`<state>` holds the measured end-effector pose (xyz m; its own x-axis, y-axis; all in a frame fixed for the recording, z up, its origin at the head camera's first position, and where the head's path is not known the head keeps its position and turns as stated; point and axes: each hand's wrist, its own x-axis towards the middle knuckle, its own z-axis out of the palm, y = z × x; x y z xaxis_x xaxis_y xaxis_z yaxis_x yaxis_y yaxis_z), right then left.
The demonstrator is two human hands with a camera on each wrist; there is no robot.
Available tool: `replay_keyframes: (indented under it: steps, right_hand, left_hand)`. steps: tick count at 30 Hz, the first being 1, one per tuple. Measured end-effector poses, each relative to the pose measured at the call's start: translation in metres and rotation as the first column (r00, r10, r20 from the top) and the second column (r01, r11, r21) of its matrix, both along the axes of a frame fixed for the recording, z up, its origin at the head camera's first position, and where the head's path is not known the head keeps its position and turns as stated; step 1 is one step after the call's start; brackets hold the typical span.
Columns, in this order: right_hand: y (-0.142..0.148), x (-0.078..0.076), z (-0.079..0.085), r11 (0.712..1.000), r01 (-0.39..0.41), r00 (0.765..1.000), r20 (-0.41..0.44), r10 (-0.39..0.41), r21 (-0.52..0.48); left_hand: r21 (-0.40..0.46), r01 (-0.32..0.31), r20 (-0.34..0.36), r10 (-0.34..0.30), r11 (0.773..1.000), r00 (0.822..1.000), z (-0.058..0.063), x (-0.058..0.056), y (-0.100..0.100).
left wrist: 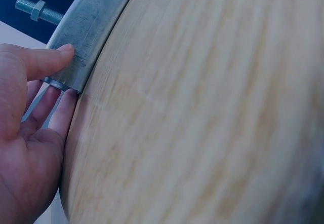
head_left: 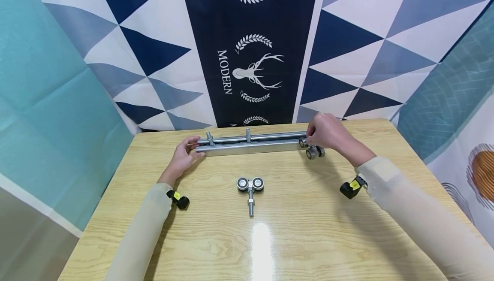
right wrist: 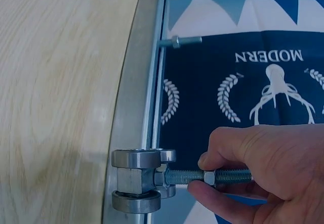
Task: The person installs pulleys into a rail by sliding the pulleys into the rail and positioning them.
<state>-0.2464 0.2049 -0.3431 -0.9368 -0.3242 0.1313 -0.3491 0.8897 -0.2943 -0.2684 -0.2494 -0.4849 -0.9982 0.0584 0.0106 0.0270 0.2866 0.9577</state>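
A metal channel rail [head_left: 252, 147] lies across the far part of the table, slot facing up. Two bolts [head_left: 248, 135] with nuts stand up out of its slot. My left hand [head_left: 184, 154] grips the rail's left end, thumb on the front face and fingers round the end, as the left wrist view shows. At the right end my right hand [head_left: 326, 131] pinches the threaded bolt [right wrist: 230, 176] of a roller carriage. That carriage's wheels [right wrist: 135, 159] hang at the rail's right end, overlapping it in the right wrist view.
Another roller carriage [head_left: 251, 184] lies on the wooden table [head_left: 216, 238] in front of the rail, its bolt toward me. Behind the table hangs a patterned cloth [head_left: 251, 23], close to the far edge. More cloth [head_left: 50, 92] hangs on the left.
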Motion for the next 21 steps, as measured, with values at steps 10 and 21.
replay_keyframes:
  steps: [10,21]
  right_hand:
    - [0.027,-0.002,0.008,0.997,0.082,0.997,0.001,-0.082,-0.002]
    - [0.056,-0.006,0.012,0.992,0.129,0.992,-0.011,-0.129,0.011]
  left_hand:
    - [0.013,0.004,0.003,-0.004,1.000,1.000,-0.002,0.000,-0.002]
    - [0.014,0.005,0.004,-0.005,1.000,1.000,-0.003,-0.002,0.000]
